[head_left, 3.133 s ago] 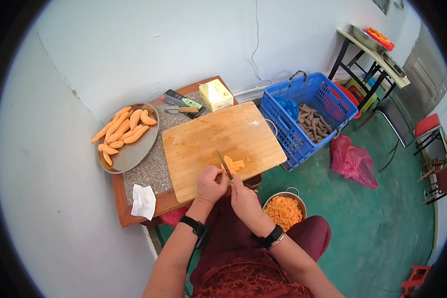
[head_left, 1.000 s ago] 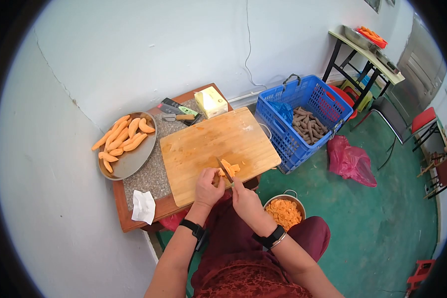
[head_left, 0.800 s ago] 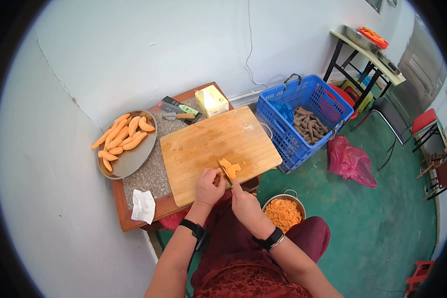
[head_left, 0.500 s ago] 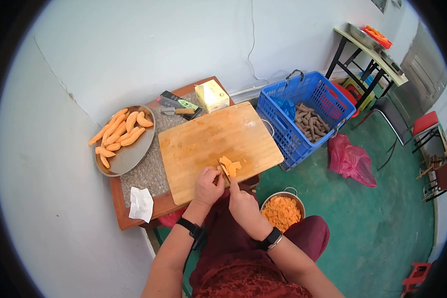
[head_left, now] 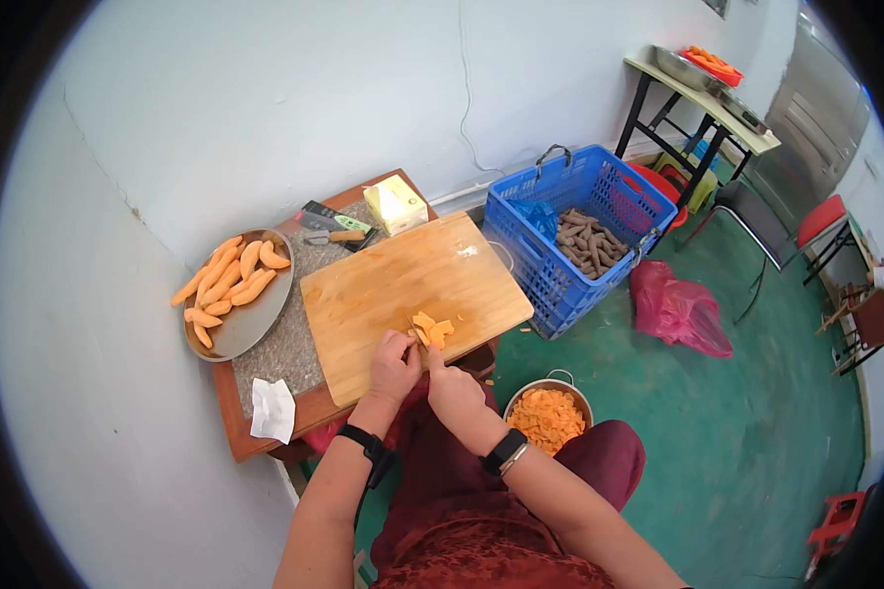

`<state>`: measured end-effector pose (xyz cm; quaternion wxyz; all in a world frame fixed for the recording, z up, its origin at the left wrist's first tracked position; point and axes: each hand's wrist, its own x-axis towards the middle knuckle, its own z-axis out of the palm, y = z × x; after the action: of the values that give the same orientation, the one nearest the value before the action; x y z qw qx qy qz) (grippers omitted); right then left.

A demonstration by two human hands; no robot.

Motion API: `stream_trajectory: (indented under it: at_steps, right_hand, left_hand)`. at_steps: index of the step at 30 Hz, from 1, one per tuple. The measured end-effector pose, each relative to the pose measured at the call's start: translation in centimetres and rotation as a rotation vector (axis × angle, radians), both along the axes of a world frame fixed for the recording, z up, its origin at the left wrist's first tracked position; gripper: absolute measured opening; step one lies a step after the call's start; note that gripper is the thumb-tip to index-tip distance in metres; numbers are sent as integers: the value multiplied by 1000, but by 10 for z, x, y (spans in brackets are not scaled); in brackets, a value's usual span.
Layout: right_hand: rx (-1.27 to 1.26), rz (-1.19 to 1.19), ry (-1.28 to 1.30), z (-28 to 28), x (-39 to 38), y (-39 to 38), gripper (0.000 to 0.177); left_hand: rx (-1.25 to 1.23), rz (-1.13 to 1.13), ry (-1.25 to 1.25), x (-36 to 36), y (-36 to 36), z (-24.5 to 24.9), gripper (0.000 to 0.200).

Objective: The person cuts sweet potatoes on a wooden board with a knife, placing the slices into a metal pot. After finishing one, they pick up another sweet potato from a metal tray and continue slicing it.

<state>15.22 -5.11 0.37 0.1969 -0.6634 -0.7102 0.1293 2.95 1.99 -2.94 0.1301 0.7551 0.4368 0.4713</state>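
On the wooden cutting board (head_left: 413, 270), a small heap of orange sweet potato slices (head_left: 434, 332) lies by the near edge. My right hand (head_left: 457, 398) is closed round a knife, of which only a thin part of the blade (head_left: 419, 335) shows beside the slices. Just left of the blade, my left hand (head_left: 395, 365) has its fingers bent down on a sweet potato piece that they mostly cover. A metal pot (head_left: 587, 402) of orange slices stands on the floor, right of my hands.
Peeled sweet potatoes (head_left: 228, 280) fill a metal tray (head_left: 265, 329) at left. A peeler (head_left: 334, 237), a packaged knife (head_left: 316, 214) and a tissue pack (head_left: 396, 204) lie behind the board. Beside the table are a blue crate (head_left: 550, 280) of unpeeled sweet potatoes (head_left: 589, 242) and a pink bag (head_left: 678, 314).
The view has shifted, so the table and crate sit further left and slightly lower. Both hands stay at the board's near edge, beside the slices.
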Motion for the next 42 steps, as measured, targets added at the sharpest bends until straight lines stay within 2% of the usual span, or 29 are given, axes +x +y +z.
stream_trajectory:
  at_steps: [4, 8, 12, 18, 23, 27, 34, 42]
  right_hand:
    - [-30, 14, 15, 1, 4, -1, 48]
    - [52, 59, 101, -4, 9, 4, 41]
    - [28, -34, 109, 6, 11, -2, 23]
    - [-53, -65, 149, 8, 9, -4, 26]
    - [-70, -28, 92, -1, 6, 11, 21]
    - [-79, -46, 77, 0, 2, 20, 17]
    - [-67, -39, 248, 3, 16, 8, 29]
    - [-54, -76, 238, 20, 15, -3, 28]
  left_hand:
    - [127, -7, 54, 0, 4, -2, 8]
    - [111, 23, 91, -3, 2, 1, 11]
    - [104, 28, 78, -1, 1, 0, 11]
    - [73, 3, 44, 0, -3, 9, 11]
    - [41, -21, 31, 2, 0, -4, 11]
    - [76, -9, 56, -2, -3, 10, 11]
    - [-2, 13, 12, 1, -6, 10, 10]
    - [59, 4, 23, 1, -6, 9, 9]
